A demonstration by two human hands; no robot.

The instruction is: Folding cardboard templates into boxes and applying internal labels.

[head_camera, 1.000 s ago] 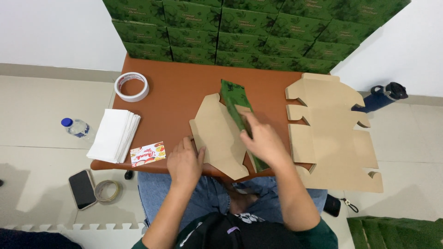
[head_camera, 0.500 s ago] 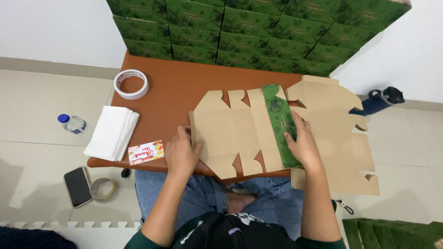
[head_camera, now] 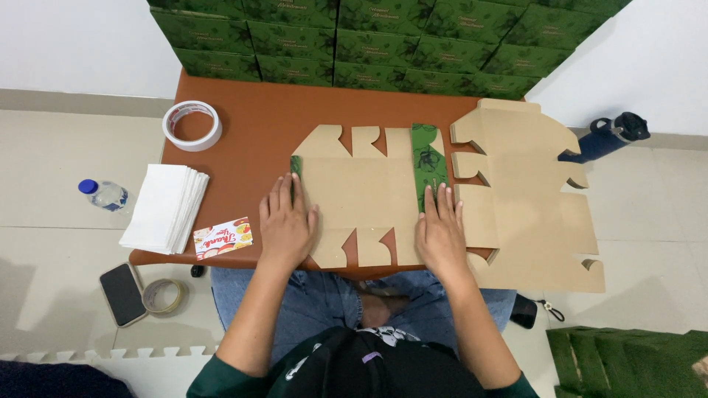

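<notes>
A flat cardboard box blank [head_camera: 363, 193], brown side up, lies on the brown table [head_camera: 258, 125]. A green printed flap [head_camera: 428, 162] is folded over its right side, and a narrow green flap [head_camera: 296, 166] shows at its left edge. My left hand [head_camera: 287, 223] presses flat on the blank's left edge, fingers spread. My right hand [head_camera: 440, 230] presses flat on the right fold, fingertips on the green flap. Neither hand grips anything.
A stack of unfolded brown blanks [head_camera: 527, 199] lies to the right, overhanging the table. Green boxes [head_camera: 383, 44] are piled at the back. A tape roll [head_camera: 192, 125], white sheets [head_camera: 164, 208] and a small card [head_camera: 223, 237] sit left. A bottle [head_camera: 105, 194], phone [head_camera: 122, 293] and tape ring [head_camera: 164, 296] lie on the floor.
The blank, first held folded with a green side up, has been laid out flat. My hands moved apart and now press its left and right folds down.
</notes>
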